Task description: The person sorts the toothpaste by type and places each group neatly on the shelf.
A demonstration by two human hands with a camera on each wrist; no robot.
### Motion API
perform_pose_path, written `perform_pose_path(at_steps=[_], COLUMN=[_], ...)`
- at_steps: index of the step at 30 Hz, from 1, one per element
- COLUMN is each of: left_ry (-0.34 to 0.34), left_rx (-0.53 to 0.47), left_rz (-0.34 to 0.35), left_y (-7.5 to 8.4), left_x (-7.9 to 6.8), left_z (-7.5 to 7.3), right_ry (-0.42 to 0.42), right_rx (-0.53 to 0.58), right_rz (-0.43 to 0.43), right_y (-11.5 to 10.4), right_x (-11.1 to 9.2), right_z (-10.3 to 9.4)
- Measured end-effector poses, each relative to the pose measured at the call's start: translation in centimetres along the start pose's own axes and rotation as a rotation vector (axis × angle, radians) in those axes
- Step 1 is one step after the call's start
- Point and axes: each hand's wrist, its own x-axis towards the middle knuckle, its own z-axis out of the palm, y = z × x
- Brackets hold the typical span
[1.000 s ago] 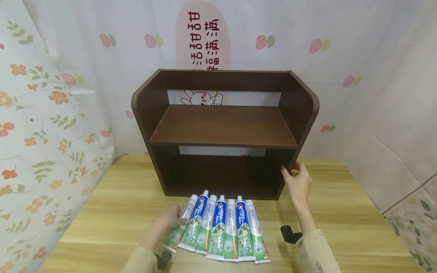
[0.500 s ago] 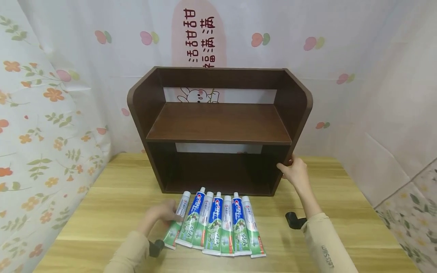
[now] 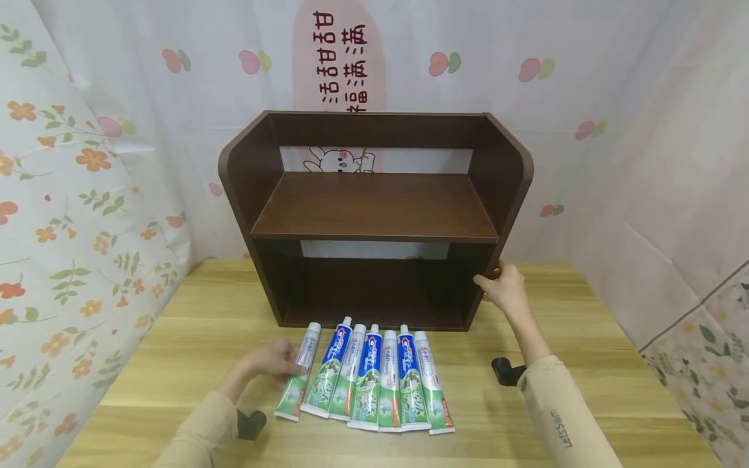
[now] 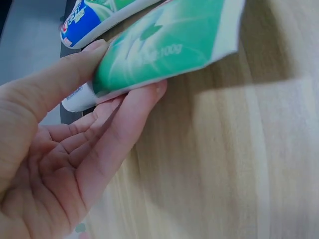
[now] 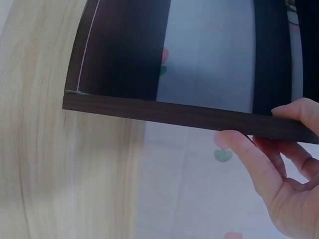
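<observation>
A green-and-white toothpaste tube (image 3: 297,377) lies at the left end of a row of several tubes. My left hand (image 3: 272,359) pinches it between thumb and fingers; in the left wrist view the tube (image 4: 159,50) stands tilted, its flat end casting a shadow on the wood. Beside it lies a blue-and-green toothpaste tube (image 3: 328,374), caps pointing away from me. My right hand (image 3: 504,286) grips the front edge of the right side panel of a dark brown two-tier shelf (image 3: 374,237), thumb on the inner side (image 5: 192,113), the other fingers outside.
The shelf stands behind the tubes on a wooden table (image 3: 562,364). A patterned curtain (image 3: 88,195) hangs at the left and behind. Black camera mounts (image 3: 251,426) sit at both wrists.
My left hand has moved left with the end tube, widening the gap to its neighbour. The head view has shifted slightly. The right hand keeps its grip on the shelf panel.
</observation>
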Motion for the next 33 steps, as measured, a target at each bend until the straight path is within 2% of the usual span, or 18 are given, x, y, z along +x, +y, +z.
perform_pose_path(at_steps=[6,10,13,22,29,33], left_ry=[-0.022,-0.017,-0.003,0.009,-0.023,-0.023], left_rx=[-0.048,-0.083,-0.083,-0.082,-0.106,-0.134], left_rz=[0.014,0.014,-0.013,-0.051,-0.006,-0.007], left_y=[0.6,1.9,3.2,6.4,8.2,9.0], left_x=[0.4,1.1,1.8,4.5,6.2,7.3], left_z=[-0.9,-1.3,-1.4,-1.0,-0.2,0.4], right_ry=[-0.006,-0.001,0.002,-0.017,0.011,0.019], right_rx=[0.007,0.005,0.006,0.018,0.015,0.012], right_rz=[0.019,0.023,0.023,0.031,0.027,0.019], right_y=[-0.1,-0.1,-0.1,-0.3,-0.1,0.0], right_x=[0.1,0.4,0.6,0.9,0.6,0.4], right_z=[-0.3,-0.4,-0.3,0.1,0.2,0.2])
